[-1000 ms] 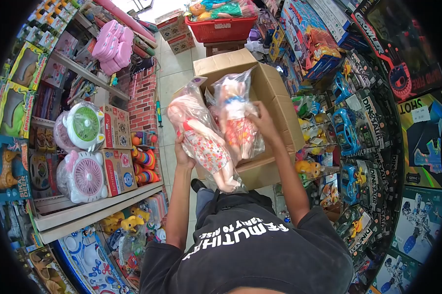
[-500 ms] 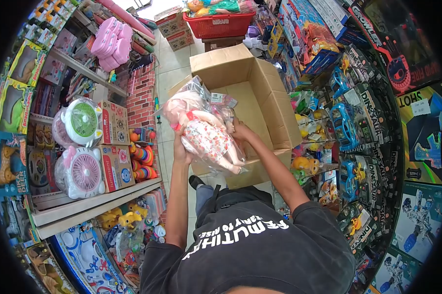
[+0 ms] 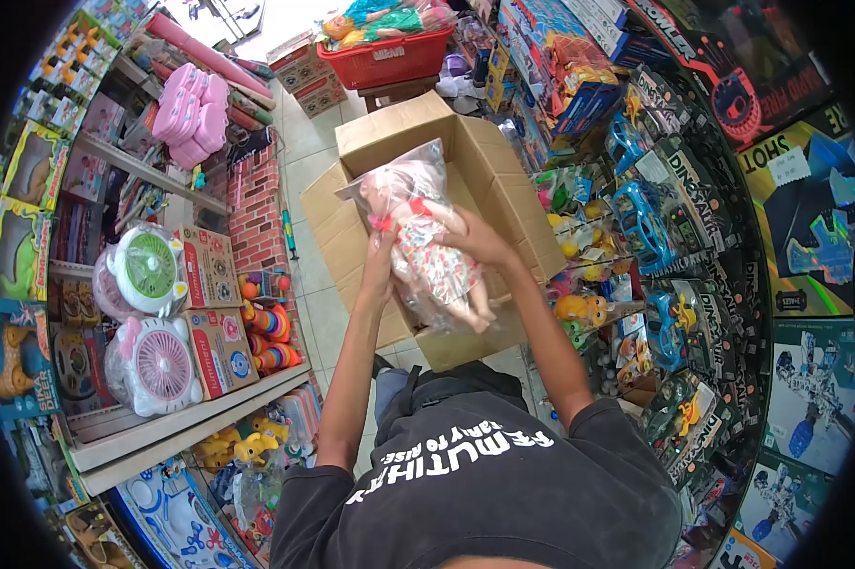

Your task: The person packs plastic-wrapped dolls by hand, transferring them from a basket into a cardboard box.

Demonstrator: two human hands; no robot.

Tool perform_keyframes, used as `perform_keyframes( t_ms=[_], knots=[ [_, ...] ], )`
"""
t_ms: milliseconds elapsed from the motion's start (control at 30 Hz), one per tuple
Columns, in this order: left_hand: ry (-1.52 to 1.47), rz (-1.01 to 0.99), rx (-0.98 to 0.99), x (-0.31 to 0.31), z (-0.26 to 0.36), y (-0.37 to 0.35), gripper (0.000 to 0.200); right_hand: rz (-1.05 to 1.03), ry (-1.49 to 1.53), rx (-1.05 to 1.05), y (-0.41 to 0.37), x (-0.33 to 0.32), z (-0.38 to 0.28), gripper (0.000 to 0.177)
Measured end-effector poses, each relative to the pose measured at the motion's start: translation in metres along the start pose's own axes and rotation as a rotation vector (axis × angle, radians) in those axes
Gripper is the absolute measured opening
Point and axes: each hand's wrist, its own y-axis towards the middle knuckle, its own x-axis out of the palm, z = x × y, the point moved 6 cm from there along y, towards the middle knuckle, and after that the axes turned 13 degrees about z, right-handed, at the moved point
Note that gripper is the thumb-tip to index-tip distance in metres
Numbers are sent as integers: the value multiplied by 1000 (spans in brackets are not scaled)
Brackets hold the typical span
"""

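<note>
A doll [image 3: 437, 256] in a clear plastic bag lies tilted between my two hands, its head toward the upper left and its feet toward the lower right. It wears a floral dress with a red bow. My left hand [image 3: 380, 261] grips its left side near the bow. Across the doll's middle, on the right, my right hand [image 3: 480, 239] is closed on it. Under and behind the doll stands a cardboard box [image 3: 513, 180] with its flaps open; the doll covers part of the inside.
Shelves on the left hold plastic-wrapped fans [image 3: 153, 365] and lumment boxes [image 3: 221, 351]. Packaged toys [image 3: 647, 228] hang along the right. Beyond the box, a red basket [image 3: 390, 64] of dolls rests on a stool. Tiled floor [image 3: 304, 180] shows left of the box.
The doll has moved right, over the box, and turned more upright. My right hand has shifted from its far edge onto its middle. The camera view has shifted slightly.
</note>
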Motion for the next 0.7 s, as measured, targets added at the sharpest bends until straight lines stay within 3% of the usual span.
perform_keyframes(
  t_ms=[33,67,100,133,167,233,267,300,367,433,467,533,600,700],
  knots=[
    [1,-5,-1,1,2,6,51,100,-133,-17,-4,-12,-9,67],
    [76,-31,-131,3,-4,11,53,240,-191,-133,4,-31,4,60],
    [153,-54,-262,3,-11,12,56,239,-189,-134,3,-38,-3,60],
    [267,72,-239,-4,-23,18,60,305,-315,-119,-1,-47,-13,57],
    [268,71,-237,-20,-49,35,60,373,-441,-105,-1,-54,-20,54],
    [758,-239,102,-21,-74,58,70,456,-542,-204,9,-61,-8,44],
    [996,-262,132,-21,-79,50,58,517,-726,-312,14,-60,-6,41],
    [995,-263,135,-14,-78,45,58,574,-908,-419,16,-55,-7,38],
    [1589,-330,221,-8,-83,36,46,605,-965,-479,25,-41,4,34],
    [1667,-287,269,4,-73,24,40,595,-1091,-244,46,-39,51,36],
    [1721,-321,270,3,-76,25,41,590,-1090,-247,52,-37,80,36],
    [1791,-390,259,0,-83,28,41,416,-1193,-25,60,-29,143,38],
    [1834,-430,208,-3,-88,30,43,305,-1159,156,46,-17,164,42],
    [1868,-462,129,-5,-92,27,48,163,-1238,161,45,-8,177,56]
  ],
)
